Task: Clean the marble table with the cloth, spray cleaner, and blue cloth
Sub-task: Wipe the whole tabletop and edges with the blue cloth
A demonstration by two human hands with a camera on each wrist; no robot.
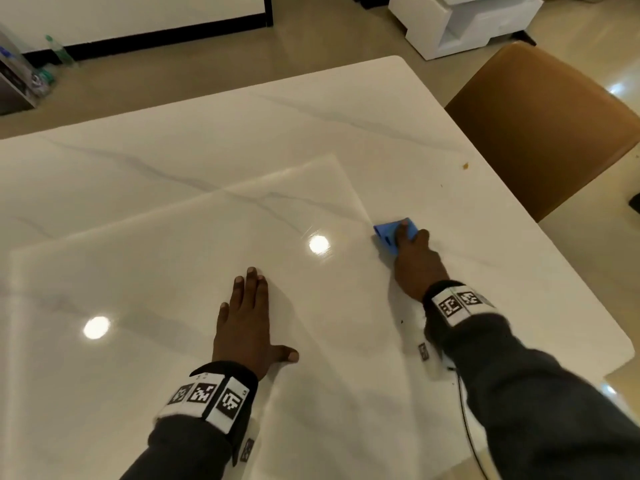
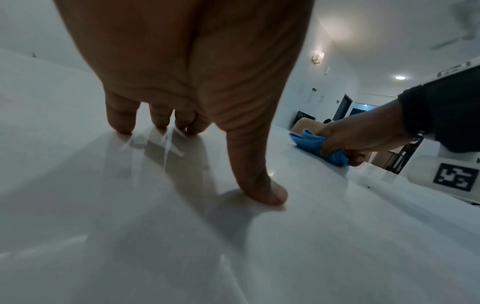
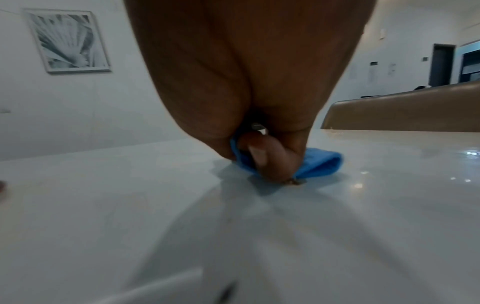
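Cloth (image 1: 393, 234) — blue, bunched — sits on the worktop (image 1: 207, 140) toward the chair (image 1: 547, 126), my right hand (image 1: 417, 263) curled round it. My left hand (image 1: 247, 327) lies flat on the marble, fingers straight — well apart from the right.

A tan upholstered chair (image 1: 540, 126) stands tucked against the far right side of the desk. Beyond it, a white shelf unit (image 1: 460, 22) sits on the glossy beige floor (image 1: 180, 81). At the far left, a green plastic bottle (image 1: 59, 51) stands on the floor beside a grey appliance (image 1: 14, 81). A framed picture of a shell (image 3: 68, 40) hangs on the pale wall.
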